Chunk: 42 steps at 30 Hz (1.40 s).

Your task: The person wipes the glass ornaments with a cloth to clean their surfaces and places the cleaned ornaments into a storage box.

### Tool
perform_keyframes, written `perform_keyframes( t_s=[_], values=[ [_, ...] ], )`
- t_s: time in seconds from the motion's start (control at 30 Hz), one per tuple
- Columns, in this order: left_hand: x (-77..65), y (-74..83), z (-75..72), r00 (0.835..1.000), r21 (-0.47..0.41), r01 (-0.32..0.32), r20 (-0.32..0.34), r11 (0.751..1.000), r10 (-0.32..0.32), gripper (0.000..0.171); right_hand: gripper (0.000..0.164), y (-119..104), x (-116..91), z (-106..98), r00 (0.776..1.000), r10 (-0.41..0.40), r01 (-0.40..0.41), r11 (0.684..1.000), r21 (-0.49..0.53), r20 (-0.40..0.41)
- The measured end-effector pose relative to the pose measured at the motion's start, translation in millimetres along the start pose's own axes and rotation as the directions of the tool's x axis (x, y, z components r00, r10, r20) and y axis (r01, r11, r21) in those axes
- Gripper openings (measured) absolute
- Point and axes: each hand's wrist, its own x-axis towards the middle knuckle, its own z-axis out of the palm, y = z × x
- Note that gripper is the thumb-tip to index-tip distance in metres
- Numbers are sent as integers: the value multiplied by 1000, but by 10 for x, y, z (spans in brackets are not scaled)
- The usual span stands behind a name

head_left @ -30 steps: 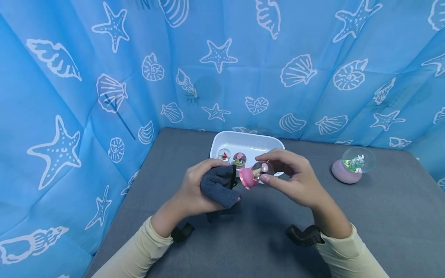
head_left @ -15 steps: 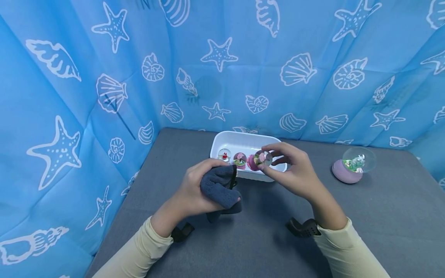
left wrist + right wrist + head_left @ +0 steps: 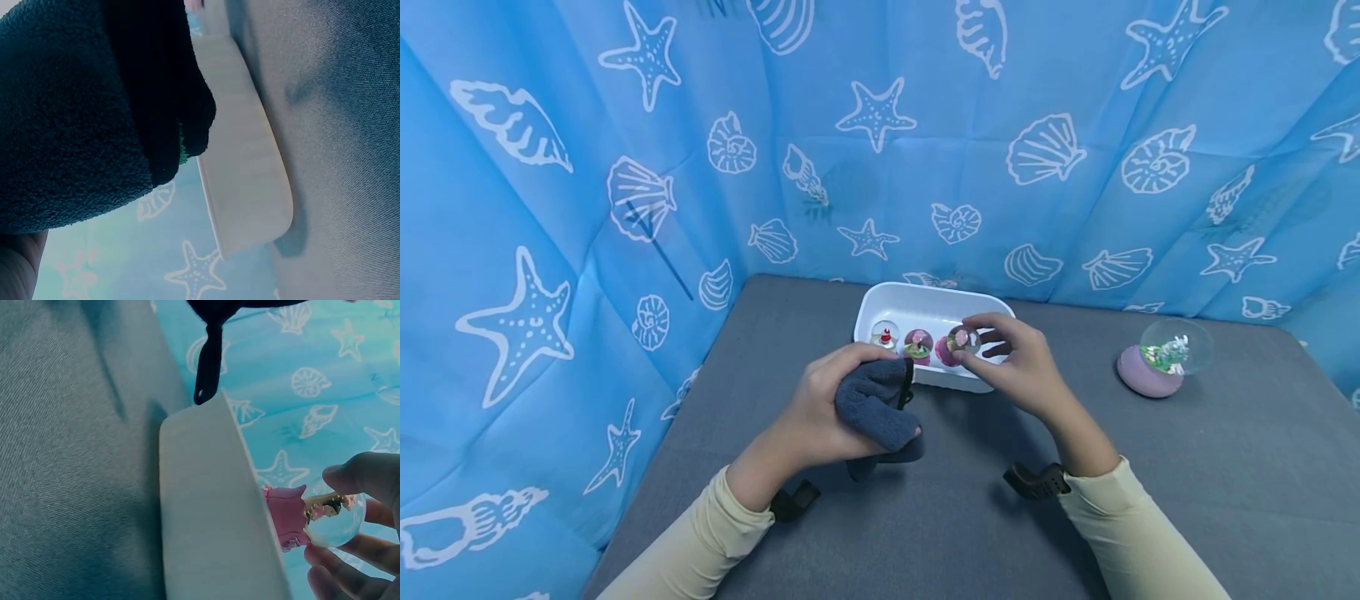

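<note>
My right hand holds a small snow globe with a pink base by its glass ball, thumb on one side and fingers on the other. The globe is tilted, and in the right wrist view its pink base dips behind the rim of the white plastic tray. My left hand grips a bunched dark grey-blue cloth just in front of the tray. Inside the tray, to the left, are a clear globe with a red figure and another pink-based snow globe.
A larger snow globe on a lilac base lies tilted on the grey table cover at the right. Behind the table hangs a blue curtain with white shells and starfish.
My right hand has carried the pink-based globe from beside the cloth, forward over the tray's near edge, and lowered it into the right part. The left hand has stayed still with the cloth.
</note>
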Motion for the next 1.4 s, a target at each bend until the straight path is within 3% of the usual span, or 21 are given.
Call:
perform_keyframes(
  t_s=[0.47,0.8,1.07,1.4],
  values=[
    [7,-2,0,1000,1,14,2,1000,-14,72,38,165,43,165,998,62,-61,998,-33,20],
    [10,-10,6,1000,-5,13,8,1000,-13,71,37,186,40,189,996,77,-74,995,-61,54],
    [13,-3,9,1000,-2,21,17,1000,-21,72,31,155,45,182,986,150,-144,987,-77,74],
    [9,8,10,1000,-1,25,20,1000,-25,72,25,122,33,167,991,123,-115,986,-118,58]
  ],
)
